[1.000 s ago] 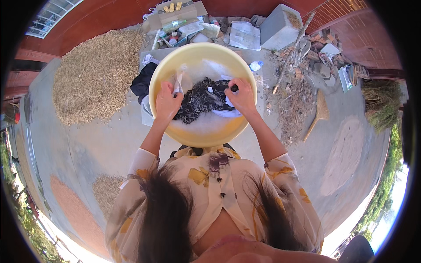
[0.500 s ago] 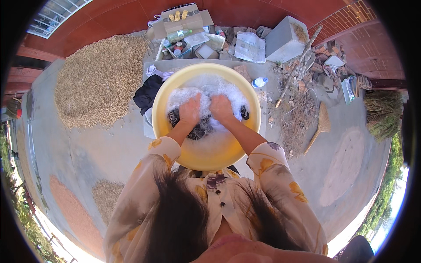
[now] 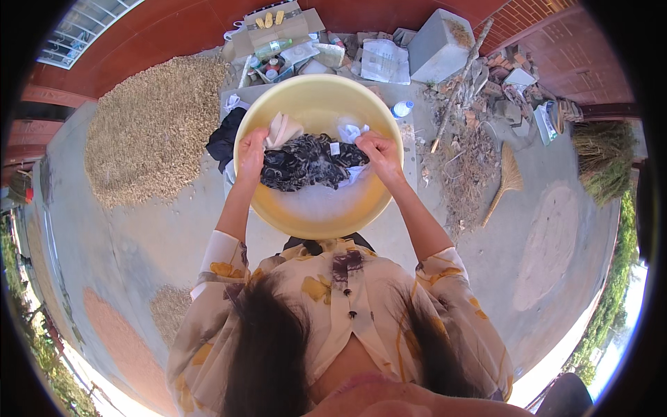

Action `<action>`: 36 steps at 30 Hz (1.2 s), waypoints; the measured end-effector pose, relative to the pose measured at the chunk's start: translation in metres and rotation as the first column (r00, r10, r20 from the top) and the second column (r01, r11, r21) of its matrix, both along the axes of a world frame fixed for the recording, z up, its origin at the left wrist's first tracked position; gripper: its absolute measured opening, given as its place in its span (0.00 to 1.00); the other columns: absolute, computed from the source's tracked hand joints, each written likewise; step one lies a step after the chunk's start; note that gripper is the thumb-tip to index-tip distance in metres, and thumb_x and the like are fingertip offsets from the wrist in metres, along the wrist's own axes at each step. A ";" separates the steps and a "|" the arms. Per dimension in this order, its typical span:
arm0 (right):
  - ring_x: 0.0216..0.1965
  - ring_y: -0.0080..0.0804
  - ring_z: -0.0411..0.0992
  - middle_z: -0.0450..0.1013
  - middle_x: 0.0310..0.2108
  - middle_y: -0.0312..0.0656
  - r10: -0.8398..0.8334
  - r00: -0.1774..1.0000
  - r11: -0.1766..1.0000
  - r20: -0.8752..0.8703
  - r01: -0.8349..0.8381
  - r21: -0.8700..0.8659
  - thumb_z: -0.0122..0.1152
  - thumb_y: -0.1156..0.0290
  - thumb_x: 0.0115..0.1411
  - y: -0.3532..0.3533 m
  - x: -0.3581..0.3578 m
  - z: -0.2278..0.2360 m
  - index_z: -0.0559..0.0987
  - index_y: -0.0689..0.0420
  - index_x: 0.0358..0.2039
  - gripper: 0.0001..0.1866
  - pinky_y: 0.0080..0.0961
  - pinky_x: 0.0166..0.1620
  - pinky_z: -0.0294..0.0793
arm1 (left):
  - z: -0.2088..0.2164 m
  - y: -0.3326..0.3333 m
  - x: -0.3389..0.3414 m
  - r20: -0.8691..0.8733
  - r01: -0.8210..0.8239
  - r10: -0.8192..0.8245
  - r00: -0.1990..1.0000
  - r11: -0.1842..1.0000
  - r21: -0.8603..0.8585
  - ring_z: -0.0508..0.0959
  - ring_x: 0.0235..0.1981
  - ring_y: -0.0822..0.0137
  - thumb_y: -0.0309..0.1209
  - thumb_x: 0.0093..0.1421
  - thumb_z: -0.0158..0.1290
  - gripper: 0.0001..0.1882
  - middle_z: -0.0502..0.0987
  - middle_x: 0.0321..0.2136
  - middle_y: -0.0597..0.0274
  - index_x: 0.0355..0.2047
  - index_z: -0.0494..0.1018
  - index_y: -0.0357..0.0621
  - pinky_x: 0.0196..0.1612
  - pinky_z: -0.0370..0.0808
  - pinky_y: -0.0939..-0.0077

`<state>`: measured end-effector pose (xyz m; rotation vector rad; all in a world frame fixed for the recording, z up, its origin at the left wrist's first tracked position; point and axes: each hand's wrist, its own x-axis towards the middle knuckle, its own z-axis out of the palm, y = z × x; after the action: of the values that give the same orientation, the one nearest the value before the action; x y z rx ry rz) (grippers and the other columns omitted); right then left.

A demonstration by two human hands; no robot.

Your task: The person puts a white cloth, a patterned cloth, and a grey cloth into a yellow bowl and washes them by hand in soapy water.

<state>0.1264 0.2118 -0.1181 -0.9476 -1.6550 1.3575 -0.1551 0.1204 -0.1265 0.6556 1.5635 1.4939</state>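
My left hand (image 3: pixel 251 151) is closed on one end of a wet black-and-grey patterned garment (image 3: pixel 309 161). The other end is in the grip of my right hand (image 3: pixel 379 154), so the cloth spreads between them, with a small white tag (image 3: pixel 335 149) showing. Beneath is a large yellow basin (image 3: pixel 316 87) with suds (image 3: pixel 316 203) in it. Near my left fingers a cream-pink cloth (image 3: pixel 282 131) rises against the basin's wall. A white cloth (image 3: pixel 351 132) lies beside my right fingers. Whether the garment's underside touches the water is hidden.
Dark clothing (image 3: pixel 226 137) lies left of the basin, and a white bottle with a blue label (image 3: pixel 401 109) stands right of it. Farther out are a grain pile (image 3: pixel 153 132), a broom (image 3: pixel 506 177), a long stick (image 3: pixel 462 83), boxes of clutter (image 3: pixel 278 59) and a grey block (image 3: pixel 438 52).
My hands have come up out of the suds and moved apart, drawing the patterned garment out between them. Foam hides less of the cloth. The basin sits slightly higher in view.
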 end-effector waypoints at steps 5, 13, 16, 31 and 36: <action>0.46 0.39 0.71 0.74 0.41 0.46 -0.075 0.823 0.994 0.562 0.108 -0.025 0.64 0.61 0.58 -0.019 0.007 0.032 0.77 0.55 0.45 0.17 0.38 0.47 0.71 | 0.024 -0.043 0.003 -0.755 0.244 -0.307 0.579 0.949 -0.199 0.73 0.43 0.58 0.34 0.60 0.51 0.16 0.73 0.46 0.55 0.46 0.71 0.41 0.46 0.71 0.64; 0.54 0.60 0.67 0.63 0.58 0.57 -0.024 0.403 0.966 0.915 -0.228 0.126 0.51 0.54 0.62 -0.012 -0.070 -0.024 0.69 0.49 0.60 0.26 0.53 0.53 0.71 | -0.026 0.000 0.087 -0.690 -0.011 -0.709 0.143 0.696 -0.718 0.56 0.64 0.38 0.38 0.58 0.53 0.37 0.47 0.68 0.48 0.67 0.53 0.61 0.56 0.66 0.39; 0.47 0.56 0.73 0.73 0.46 0.59 0.150 0.301 0.945 0.942 -0.324 -0.047 0.51 0.60 0.60 0.018 -0.081 -0.055 0.78 0.57 0.47 0.19 0.48 0.49 0.74 | -0.051 0.024 0.083 -0.635 0.012 -0.761 0.131 0.642 -0.767 0.58 0.63 0.41 0.34 0.58 0.51 0.36 0.54 0.65 0.47 0.67 0.53 0.60 0.54 0.69 0.43; 0.33 0.38 0.78 0.80 0.32 0.48 -0.109 0.934 0.992 0.341 0.082 0.091 0.63 0.67 0.55 0.069 -0.075 -0.088 0.75 0.53 0.50 0.20 0.30 0.38 0.75 | -0.006 0.065 0.022 -0.577 0.299 -0.474 0.665 0.877 -0.376 0.76 0.50 0.47 0.58 0.63 0.47 0.31 0.77 0.46 0.45 0.53 0.72 0.45 0.55 0.68 0.56; 0.31 0.17 0.71 0.79 0.30 0.37 0.057 0.981 0.989 0.184 -0.031 -0.144 0.60 0.70 0.57 0.026 -0.048 0.012 0.77 0.52 0.49 0.17 0.19 0.36 0.71 | 0.006 -0.005 0.009 -0.308 0.234 -0.262 0.915 0.964 -0.124 0.78 0.38 0.57 0.51 0.63 0.51 0.24 0.79 0.36 0.50 0.46 0.78 0.43 0.47 0.72 0.63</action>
<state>0.0786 0.2379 -0.1059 -1.1577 -1.7459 1.4680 -0.1456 0.1151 -0.1205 1.0494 1.7018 1.1651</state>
